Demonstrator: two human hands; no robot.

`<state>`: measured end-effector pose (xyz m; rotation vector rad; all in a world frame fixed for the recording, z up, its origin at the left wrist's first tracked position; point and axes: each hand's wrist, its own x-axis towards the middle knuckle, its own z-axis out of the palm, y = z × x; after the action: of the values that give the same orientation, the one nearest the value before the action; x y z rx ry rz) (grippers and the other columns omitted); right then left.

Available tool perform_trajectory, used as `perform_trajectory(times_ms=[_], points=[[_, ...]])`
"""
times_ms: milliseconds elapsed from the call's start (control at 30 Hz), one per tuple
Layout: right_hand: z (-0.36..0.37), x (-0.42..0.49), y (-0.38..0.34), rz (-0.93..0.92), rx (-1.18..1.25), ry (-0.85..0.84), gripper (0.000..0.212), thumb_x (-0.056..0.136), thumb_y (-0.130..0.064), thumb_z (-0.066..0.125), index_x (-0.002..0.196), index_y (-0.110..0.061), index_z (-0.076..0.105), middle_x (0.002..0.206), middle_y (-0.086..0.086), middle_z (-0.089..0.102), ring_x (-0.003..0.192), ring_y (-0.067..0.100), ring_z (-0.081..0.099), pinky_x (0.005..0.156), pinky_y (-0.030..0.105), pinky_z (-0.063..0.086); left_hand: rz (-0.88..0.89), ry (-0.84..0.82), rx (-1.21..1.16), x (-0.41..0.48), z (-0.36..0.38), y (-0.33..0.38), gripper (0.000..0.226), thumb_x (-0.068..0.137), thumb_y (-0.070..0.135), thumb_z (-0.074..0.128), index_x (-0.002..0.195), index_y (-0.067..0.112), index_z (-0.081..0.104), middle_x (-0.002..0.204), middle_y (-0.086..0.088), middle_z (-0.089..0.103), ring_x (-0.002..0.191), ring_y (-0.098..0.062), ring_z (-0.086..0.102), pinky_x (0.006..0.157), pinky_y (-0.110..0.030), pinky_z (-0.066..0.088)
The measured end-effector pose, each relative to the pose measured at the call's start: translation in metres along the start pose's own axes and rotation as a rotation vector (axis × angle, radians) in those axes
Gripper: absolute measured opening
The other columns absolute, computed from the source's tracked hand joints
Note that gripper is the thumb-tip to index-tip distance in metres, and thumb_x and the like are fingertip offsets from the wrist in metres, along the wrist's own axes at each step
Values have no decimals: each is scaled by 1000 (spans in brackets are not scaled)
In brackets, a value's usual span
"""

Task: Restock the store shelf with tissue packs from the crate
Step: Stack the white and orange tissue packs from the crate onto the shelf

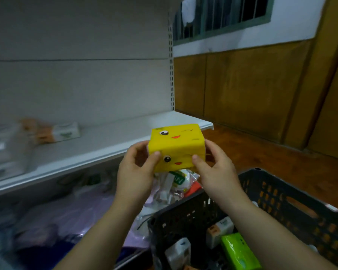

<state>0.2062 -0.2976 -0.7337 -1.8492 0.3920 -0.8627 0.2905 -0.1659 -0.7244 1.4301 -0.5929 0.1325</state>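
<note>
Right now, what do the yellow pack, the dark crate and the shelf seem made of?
Yellow pack: likely soft plastic film, slightly glossy, printed faces, creased at its edges. Crate: rigid dark plastic, judging by its moulded lattice holes. Shelf: probably painted metal, smooth and pale, beside a slotted upright.

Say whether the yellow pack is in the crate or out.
Out. The left hand and right hand grip the yellow pack in the air, above the black crate.

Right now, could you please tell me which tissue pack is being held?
The yellow pack with the cartoon faces, gripped by the left hand and right hand; the green pack and white packs lie in the crate.
</note>
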Motion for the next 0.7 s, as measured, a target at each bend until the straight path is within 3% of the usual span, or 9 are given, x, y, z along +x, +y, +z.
perform_trajectory(times_ms=[100, 167, 233, 367, 533, 633, 700], points=[[13, 3, -28, -101, 62, 17, 42, 92, -12, 56, 127, -34, 51, 121, -11, 54, 106, -5, 50, 91, 19, 45, 30, 76, -76, 8, -16, 17, 11, 90, 13, 56, 89, 24, 57, 84, 4, 59, 68, -11, 51, 46, -9, 42], [24, 3, -45, -176, 61, 61, 42, 92, -10, 55, 124, -36, 50, 117, -14, 47, 98, -21, 44, 82, 1, 37, 81, 116, -82, 14, -28, 26, 11, 88, 15, 59, 86, 26, 57, 84, 8, 60, 71, -10, 54, 54, -7, 43], [37, 1, -56, -219, 67, 67, 43, 91, -9, 55, 124, -37, 49, 113, -13, 43, 91, -26, 41, 72, -7, 34, 122, 158, -101, 18, -41, 33, 15, 86, 14, 61, 85, 27, 55, 86, 11, 61, 75, -2, 57, 62, -8, 45], [77, -9, -74, -275, 134, -33, 48, 90, -8, 57, 129, -33, 46, 125, -3, 50, 105, -7, 50, 71, -3, 40, 171, 251, -86, 25, -81, 50, 19, 86, 10, 61, 84, 28, 53, 87, 10, 60, 76, 3, 57, 64, -6, 45], [130, -23, -97, -316, 198, -161, 51, 89, -12, 59, 118, -50, 41, 117, -16, 56, 108, -4, 53, 82, 17, 47, 196, 334, -19, 32, -139, 68, 18, 87, 10, 60, 85, 27, 54, 88, 4, 60, 70, 7, 56, 59, -6, 45], [161, -33, -120, -349, 223, -284, 59, 90, -15, 59, 116, -60, 31, 109, -32, 51, 103, -12, 51, 75, 6, 44, 237, 403, 39, 29, -184, 80, 20, 87, 8, 59, 83, 27, 53, 83, 9, 59, 63, 13, 55, 58, -6, 45], [187, -41, -137, -372, 226, -364, 62, 90, -19, 60, 118, -64, 28, 109, -29, 53, 103, -11, 52, 76, 7, 46, 255, 446, 102, 19, -220, 86, 21, 87, 8, 59, 83, 28, 53, 82, 10, 59, 64, 9, 56, 61, -14, 48]])
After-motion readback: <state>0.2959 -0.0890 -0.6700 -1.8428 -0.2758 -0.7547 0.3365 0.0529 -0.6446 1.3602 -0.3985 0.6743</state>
